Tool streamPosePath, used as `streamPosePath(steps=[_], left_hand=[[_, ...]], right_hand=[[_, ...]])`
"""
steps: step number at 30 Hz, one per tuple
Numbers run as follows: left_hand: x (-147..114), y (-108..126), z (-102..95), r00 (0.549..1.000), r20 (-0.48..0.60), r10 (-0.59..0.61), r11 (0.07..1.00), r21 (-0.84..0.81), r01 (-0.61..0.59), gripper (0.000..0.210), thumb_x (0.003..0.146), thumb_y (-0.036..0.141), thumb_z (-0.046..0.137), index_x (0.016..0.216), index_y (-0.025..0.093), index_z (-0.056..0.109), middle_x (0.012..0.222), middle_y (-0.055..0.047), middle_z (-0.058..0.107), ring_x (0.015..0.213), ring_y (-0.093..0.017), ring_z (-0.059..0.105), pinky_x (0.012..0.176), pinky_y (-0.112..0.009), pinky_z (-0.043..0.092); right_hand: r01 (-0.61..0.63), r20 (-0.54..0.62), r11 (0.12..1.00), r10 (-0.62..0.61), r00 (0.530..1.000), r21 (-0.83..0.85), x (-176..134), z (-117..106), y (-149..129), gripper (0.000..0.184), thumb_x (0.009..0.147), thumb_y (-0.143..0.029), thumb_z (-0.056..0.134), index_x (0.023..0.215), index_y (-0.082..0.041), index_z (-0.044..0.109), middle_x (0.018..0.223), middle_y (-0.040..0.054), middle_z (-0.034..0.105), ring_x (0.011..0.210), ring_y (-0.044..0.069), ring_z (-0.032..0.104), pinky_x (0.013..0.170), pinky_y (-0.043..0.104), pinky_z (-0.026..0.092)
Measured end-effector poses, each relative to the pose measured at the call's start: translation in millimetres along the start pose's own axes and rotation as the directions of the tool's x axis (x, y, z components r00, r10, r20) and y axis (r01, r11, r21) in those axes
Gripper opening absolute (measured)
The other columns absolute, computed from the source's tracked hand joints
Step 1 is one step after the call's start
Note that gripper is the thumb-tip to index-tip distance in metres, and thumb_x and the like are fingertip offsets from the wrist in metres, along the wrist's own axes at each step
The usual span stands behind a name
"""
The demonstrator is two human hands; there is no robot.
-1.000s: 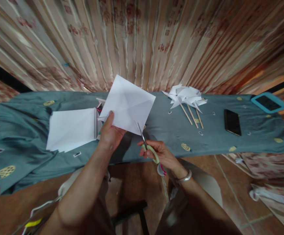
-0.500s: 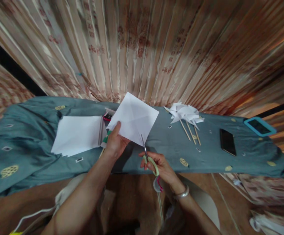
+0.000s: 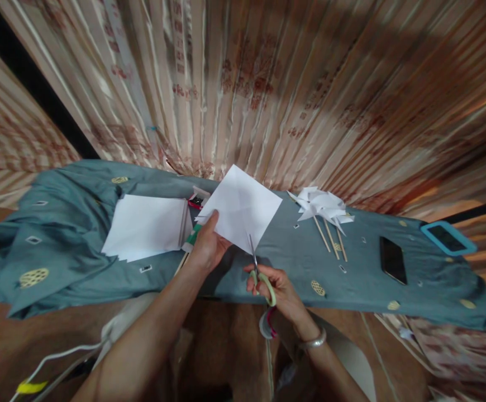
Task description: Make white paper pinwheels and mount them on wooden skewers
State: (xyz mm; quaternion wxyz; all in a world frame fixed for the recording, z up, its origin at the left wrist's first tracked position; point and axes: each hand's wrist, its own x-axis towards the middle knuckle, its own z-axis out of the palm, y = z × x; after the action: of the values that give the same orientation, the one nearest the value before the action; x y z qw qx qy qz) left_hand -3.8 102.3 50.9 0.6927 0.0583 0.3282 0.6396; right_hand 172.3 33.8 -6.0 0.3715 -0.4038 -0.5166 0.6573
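My left hand grips a square sheet of white paper by its left corner, thumb on top. Faint creases cross the sheet, and a slit shows at its left corner. My right hand holds scissors with pale green handles, fingers in the loops. Their blades lie at the paper's near corner, nearly together. To the left lies a stack of white paper. A small red and white box and a green item sit beside the stack, partly behind my left hand and the sheet.
On the right, white paper pinwheels on wooden sticks lie on the teal cloth. Beyond them are a black phone and a blue-framed device. A patterned curtain hangs behind the table.
The view has shifted and tilted slightly, so everything on the table appears farther right. Both hands keep their hold on the paper and scissors, with the blades still at the near corner.
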Motion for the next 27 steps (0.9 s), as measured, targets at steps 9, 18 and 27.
streamPosePath(steps=[9, 18, 27], left_hand=[[4.2, -2.2, -3.7, 1.0, 0.018, 0.022, 1.0, -0.004, -0.022, 0.019, 0.091, 0.023, 0.047, 0.099, 0.013, 0.062, 0.086, -0.008, 0.074, 0.088, -0.023, 0.07, 0.084, -0.04, 0.056], [3.4, -1.9, -1.6, 1.0, -0.009, 0.03, 0.999, -0.015, -0.03, 0.017, 0.09, 0.022, 0.05, 0.098, 0.013, 0.062, 0.083, -0.007, 0.073, 0.084, -0.021, 0.07, 0.084, -0.038, 0.056], [3.5, -1.4, -1.2, 1.0, -0.013, 0.028, 0.999, -0.014, -0.028, 0.02, 0.092, 0.022, 0.046, 0.098, 0.013, 0.062, 0.08, -0.005, 0.073, 0.078, -0.019, 0.07, 0.083, -0.037, 0.056]], right_hand=[[-0.024, -0.011, 1.0, 0.024, 1.0, 0.01, -0.4, -1.0, 0.4, 0.053, 0.063, -0.055, 0.078, 0.099, -0.018, 0.07, 0.068, 0.0001, 0.061, 0.057, 0.01, 0.05, 0.054, 0.022, 0.041], [-0.043, -0.041, 0.999, 0.044, 0.998, 0.016, 1.7, 0.8, -2.4, 0.044, 0.062, -0.045, 0.081, 0.095, -0.018, 0.071, 0.061, -0.002, 0.06, 0.053, 0.008, 0.048, 0.051, 0.022, 0.04], [-0.06, -0.053, 0.998, 0.061, 0.997, 0.017, 1.8, 0.4, -3.5, 0.04, 0.064, -0.043, 0.081, 0.093, -0.018, 0.071, 0.06, -0.0022, 0.061, 0.051, 0.008, 0.051, 0.05, 0.021, 0.043]])
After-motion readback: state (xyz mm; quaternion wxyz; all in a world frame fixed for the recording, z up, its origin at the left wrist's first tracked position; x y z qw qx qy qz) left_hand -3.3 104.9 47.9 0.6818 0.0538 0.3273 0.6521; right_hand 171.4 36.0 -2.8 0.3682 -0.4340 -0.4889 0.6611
